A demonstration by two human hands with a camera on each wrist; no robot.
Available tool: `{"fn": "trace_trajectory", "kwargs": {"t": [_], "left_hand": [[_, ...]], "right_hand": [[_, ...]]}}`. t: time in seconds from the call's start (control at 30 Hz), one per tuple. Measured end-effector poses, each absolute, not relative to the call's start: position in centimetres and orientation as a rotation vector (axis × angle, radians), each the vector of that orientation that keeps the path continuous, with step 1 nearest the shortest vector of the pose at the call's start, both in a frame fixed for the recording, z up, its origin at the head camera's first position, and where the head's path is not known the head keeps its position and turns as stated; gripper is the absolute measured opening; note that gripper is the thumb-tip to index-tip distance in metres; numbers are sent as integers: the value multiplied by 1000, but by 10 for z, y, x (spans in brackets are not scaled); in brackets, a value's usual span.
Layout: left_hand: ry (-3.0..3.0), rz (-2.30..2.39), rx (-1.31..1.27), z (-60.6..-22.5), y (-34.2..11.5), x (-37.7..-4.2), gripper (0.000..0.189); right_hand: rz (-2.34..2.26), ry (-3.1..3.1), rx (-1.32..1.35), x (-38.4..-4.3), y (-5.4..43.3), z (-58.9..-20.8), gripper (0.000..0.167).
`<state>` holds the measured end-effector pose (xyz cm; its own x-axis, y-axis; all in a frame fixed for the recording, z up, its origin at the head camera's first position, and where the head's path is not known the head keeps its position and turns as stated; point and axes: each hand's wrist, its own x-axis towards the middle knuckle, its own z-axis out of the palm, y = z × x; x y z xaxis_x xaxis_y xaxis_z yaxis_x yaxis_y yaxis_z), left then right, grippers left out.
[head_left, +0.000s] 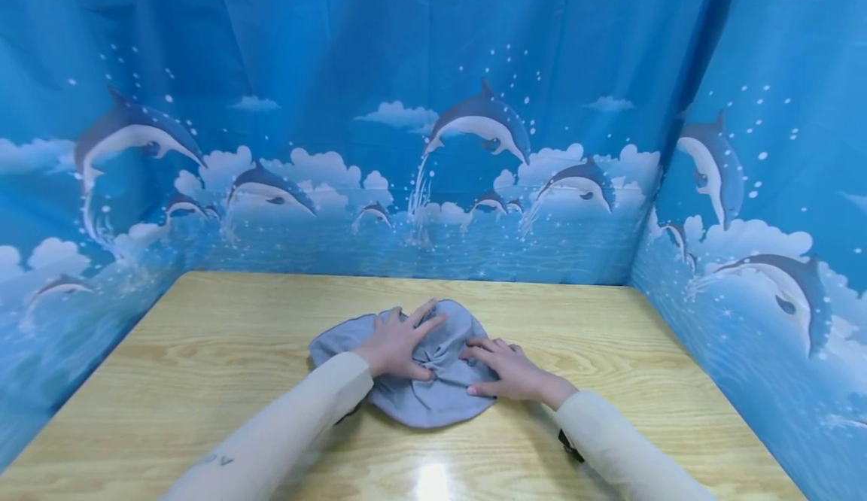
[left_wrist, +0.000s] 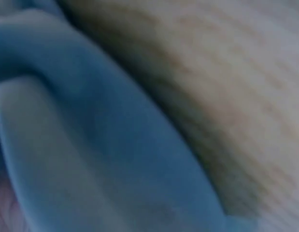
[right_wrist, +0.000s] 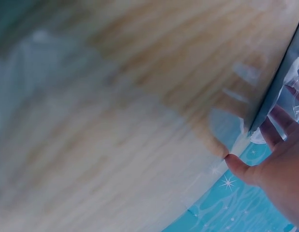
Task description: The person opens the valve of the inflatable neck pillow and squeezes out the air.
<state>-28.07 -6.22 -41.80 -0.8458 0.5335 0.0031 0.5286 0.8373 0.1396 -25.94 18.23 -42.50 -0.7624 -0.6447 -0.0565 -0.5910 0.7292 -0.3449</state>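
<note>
A soft grey-blue cloth point(head_left: 433, 403) with rounded edges and gathered folds in its middle lies on the wooden table. Across its upper left part, my left hand point(head_left: 400, 344) rests with spread fingers. My right hand point(head_left: 511, 371) touches the cloth's right side, fingers reaching inward and thumb at the lower edge. Up close in the left wrist view, the blurred cloth point(left_wrist: 125, 130) shows a curved fold. The right wrist view has my right hand point(right_wrist: 279, 169) at its right border, the thumb tip against the shiny tabletop and the other fingers beside the cloth's dark edge point(right_wrist: 277, 87).
The wood-grain table point(head_left: 223, 350) extends around the cloth on all sides. A blue curtain point(head_left: 325, 95) printed with dolphins and clouds stands behind the table and along both sides. A bright light reflection shows at the table's front.
</note>
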Motion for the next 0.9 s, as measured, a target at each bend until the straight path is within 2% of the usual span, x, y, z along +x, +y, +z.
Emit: {"fn": "trace_trajectory", "kwargs": {"t": [0.23, 0.5, 0.77, 0.9], "left_hand": [[2910, 85, 860, -412, -57, -288, 101], [2907, 73, 823, -413, -56, -288, 93], [2941, 105, 813, -415, -56, -285, 96], [2970, 118, 829, -416, -56, -284, 89]], "right_hand": [[-459, 2770, -1011, -259, 183, -424, 53], [-466, 2762, -1000, -258, 183, -424, 53], [-465, 2751, -1017, -259, 182, -426, 54], [-454, 2758, -1043, -260, 182, -426, 54]]}}
